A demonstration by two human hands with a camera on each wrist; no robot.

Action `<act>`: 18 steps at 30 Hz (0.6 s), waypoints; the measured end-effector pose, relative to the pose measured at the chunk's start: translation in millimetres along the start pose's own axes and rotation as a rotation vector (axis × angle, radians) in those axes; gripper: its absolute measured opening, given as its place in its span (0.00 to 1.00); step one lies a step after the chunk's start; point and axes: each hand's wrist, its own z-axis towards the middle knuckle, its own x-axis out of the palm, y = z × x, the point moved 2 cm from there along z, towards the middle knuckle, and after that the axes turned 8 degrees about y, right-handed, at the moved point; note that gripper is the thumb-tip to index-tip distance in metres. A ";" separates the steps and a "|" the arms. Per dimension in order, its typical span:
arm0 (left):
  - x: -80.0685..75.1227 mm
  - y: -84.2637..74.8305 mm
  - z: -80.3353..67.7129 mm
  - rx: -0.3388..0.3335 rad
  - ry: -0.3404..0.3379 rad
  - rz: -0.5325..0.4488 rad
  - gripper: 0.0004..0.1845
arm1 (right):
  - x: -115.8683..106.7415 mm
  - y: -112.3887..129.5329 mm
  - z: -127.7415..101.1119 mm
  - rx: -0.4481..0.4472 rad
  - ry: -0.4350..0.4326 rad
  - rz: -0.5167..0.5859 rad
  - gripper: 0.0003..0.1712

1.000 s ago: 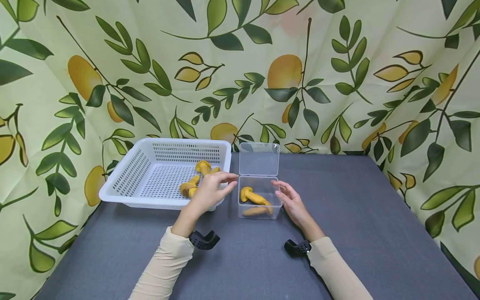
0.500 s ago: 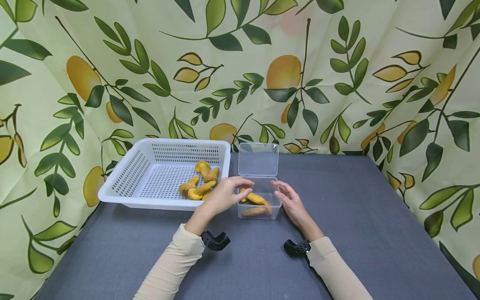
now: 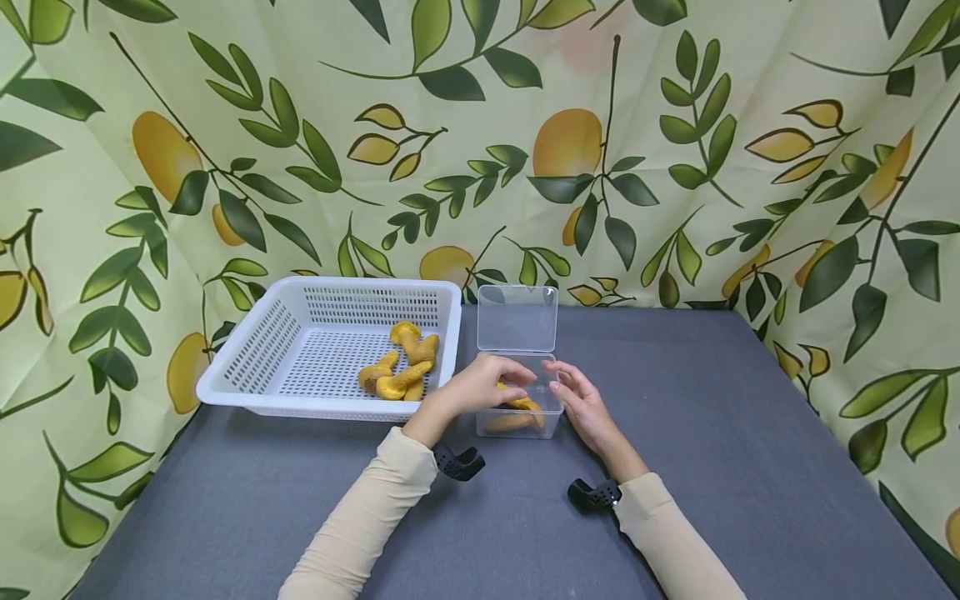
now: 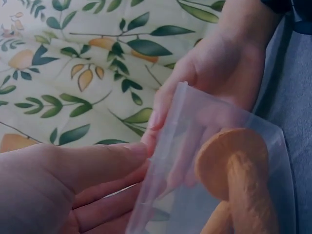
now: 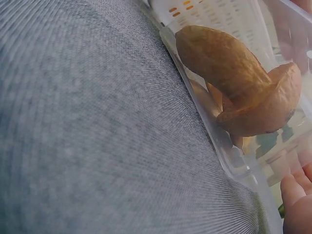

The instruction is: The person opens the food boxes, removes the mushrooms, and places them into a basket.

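Note:
My left hand (image 3: 487,383) reaches over the clear plastic box (image 3: 551,423), fingers loosely bent and nothing between thumb and fingers. Inside the box lie a yellow mushroom (image 3: 527,404), partly hidden under that hand, and another mushroom (image 3: 510,423) near the front wall. The left wrist view has the left thumb (image 4: 107,163) stretched toward the box's edge, with a capped mushroom (image 4: 243,175) beyond the wall. My right hand (image 3: 588,408) touches the box's right side with relaxed fingers. In the right wrist view, a mushroom (image 5: 234,73) shows through the wall, close to the right fingertips (image 5: 292,190).
A white perforated basket (image 3: 225,379) stands left of the box, with several yellow mushrooms (image 3: 401,383) at its right end. The box's clear lid (image 3: 517,319) is raised at the back. A leaf-patterned cloth (image 3: 480,167) hangs behind the grey table (image 3: 750,433).
My left hand has moved right, from the basket's right edge to over the box, uncovering the mushrooms in the basket. The right hand has stayed at the box's side.

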 end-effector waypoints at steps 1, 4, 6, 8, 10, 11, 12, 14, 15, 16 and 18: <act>1.7 0.7 3.0 0.002 0.015 -0.012 0.15 | -0.1 -0.3 0.0 -0.004 0.000 0.005 0.23; 7.1 1.2 11.1 0.002 0.065 -0.028 0.16 | -0.7 -1.1 -0.4 -0.025 0.003 0.008 0.22; 10.0 0.7 15.3 -0.003 0.094 -0.015 0.16 | -1.0 -1.4 -0.6 -0.041 0.004 0.013 0.20; 11.7 -0.4 18.2 -0.013 0.117 0.008 0.15 | -1.2 -1.5 -0.6 -0.055 0.006 0.020 0.19; 12.4 -1.1 19.4 -0.027 0.135 0.019 0.14 | -1.1 -1.1 -0.6 -0.057 0.008 0.022 0.18; 12.6 -0.8 19.9 -0.033 0.141 0.021 0.14 | -1.0 -0.7 -0.6 -0.056 0.008 0.024 0.17; 12.4 -0.7 20.0 -0.038 0.148 0.021 0.14 | -1.0 -0.2 -0.8 -0.054 0.007 0.025 0.17; 12.7 1.4 19.5 -0.047 0.162 0.016 0.14 | -0.5 0.4 -1.0 -0.049 0.011 0.029 0.16; 12.7 2.5 19.3 -0.049 0.167 0.010 0.15 | -0.3 0.8 -1.2 -0.046 0.012 0.029 0.16; 12.6 3.5 19.2 -0.051 0.172 0.011 0.15 | 0.0 1.1 -1.3 -0.042 0.012 0.032 0.15; 12.3 5.4 19.0 -0.056 0.179 0.015 0.16 | 0.6 1.6 -1.5 -0.038 0.014 0.034 0.15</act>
